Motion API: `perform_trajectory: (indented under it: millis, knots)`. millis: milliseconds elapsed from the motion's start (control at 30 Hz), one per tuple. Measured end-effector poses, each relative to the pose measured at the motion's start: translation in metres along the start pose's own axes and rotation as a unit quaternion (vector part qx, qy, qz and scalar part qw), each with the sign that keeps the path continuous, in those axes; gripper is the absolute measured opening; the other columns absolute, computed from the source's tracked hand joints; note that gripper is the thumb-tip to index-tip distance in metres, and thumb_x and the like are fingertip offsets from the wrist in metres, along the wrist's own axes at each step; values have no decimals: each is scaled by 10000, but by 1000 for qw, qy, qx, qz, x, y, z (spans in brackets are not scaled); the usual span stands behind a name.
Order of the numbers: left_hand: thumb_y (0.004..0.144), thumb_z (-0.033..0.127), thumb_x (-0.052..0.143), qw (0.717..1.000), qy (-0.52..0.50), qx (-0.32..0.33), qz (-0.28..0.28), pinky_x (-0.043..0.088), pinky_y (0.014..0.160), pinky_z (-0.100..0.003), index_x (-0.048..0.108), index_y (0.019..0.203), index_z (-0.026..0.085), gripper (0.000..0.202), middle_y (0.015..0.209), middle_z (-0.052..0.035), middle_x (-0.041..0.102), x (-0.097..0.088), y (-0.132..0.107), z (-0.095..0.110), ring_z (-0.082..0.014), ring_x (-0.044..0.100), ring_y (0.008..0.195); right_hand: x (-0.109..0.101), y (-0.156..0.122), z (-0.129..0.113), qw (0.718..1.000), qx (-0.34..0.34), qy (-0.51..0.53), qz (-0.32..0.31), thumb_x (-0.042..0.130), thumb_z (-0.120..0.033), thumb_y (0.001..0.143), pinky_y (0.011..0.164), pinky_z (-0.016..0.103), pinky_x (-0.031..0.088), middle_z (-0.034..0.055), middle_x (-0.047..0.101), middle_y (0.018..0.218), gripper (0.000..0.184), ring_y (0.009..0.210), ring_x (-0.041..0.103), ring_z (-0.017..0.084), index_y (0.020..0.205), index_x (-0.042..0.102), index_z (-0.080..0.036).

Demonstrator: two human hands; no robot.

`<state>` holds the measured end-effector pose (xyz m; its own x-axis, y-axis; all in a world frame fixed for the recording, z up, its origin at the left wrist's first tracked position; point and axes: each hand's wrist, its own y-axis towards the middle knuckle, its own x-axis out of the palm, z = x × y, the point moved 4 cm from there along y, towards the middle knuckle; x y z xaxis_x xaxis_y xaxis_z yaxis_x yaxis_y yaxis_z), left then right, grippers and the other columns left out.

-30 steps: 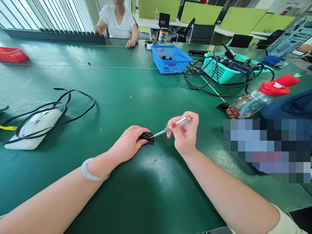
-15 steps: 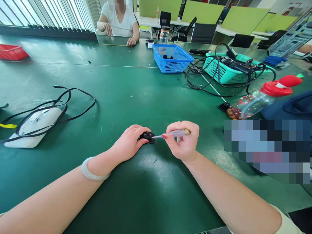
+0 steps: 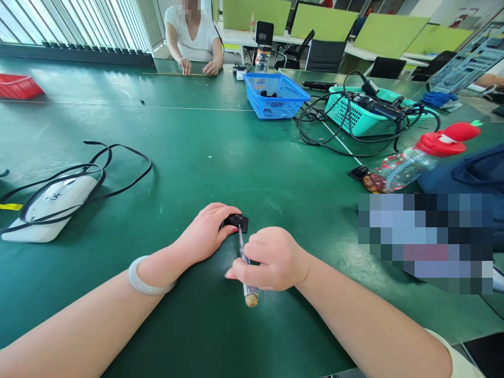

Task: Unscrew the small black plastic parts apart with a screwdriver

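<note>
A small black part (image 3: 236,221) lies on the green table (image 3: 252,157) in front of me. My left hand (image 3: 205,231) is closed on its left side and pins it down. My right hand (image 3: 271,258) is wrapped round a clear-handled screwdriver (image 3: 246,262). The tool lies low and nearly flat, its handle end pointing toward me and its metal tip touching the black part's near edge.
A white device with black straps (image 3: 51,205) lies at left. A blue basket (image 3: 275,94) and a teal basket with cables (image 3: 366,113) stand at the back. A red-capped bottle (image 3: 413,160) lies at right. Another person (image 3: 192,37) sits at the far side.
My right hand swung down and toward me, turning the screwdriver from pointing left to pointing away from me. The left hand stayed on the black part. The far person lowered a hand to the table.
</note>
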<state>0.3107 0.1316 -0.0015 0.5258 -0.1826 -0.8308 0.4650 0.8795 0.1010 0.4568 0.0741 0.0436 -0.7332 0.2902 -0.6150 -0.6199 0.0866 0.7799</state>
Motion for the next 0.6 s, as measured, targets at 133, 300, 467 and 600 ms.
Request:
perform_trajectory:
  millis: [133,300,467,600]
  knots:
    - [914,323,491,1000,-3,2,-1,475,1058,-456,610,1152,235,280,1165,-48,672,0,0,0,-243,548,1168,1,0,1,1000,2,9,-14,673,-320,870,426,258,250,-63,339,548,232,467,328,87,689,565,-222]
    - [904,345,530,1000,-4,1,-2,469,1053,-451,600,1156,245,280,1180,-43,666,0,-1,0,-243,546,1168,-2,-8,16,992,108,60,28,595,-305,910,456,261,330,-48,457,565,157,489,439,104,775,553,-237]
    - [916,365,509,1000,-11,14,-5,474,1039,-447,587,1167,245,289,1186,-49,665,-1,-2,1,-244,556,1166,-6,-23,36,931,310,144,129,534,-273,924,455,239,369,-42,519,597,121,455,436,93,812,545,-229]
    - [921,361,505,1000,-8,18,-6,475,1034,-447,580,1174,242,290,1177,-53,666,-1,-3,0,-244,554,1166,-4,-29,39,903,356,177,164,519,-297,932,431,237,352,-46,488,570,164,436,397,89,789,551,-224]
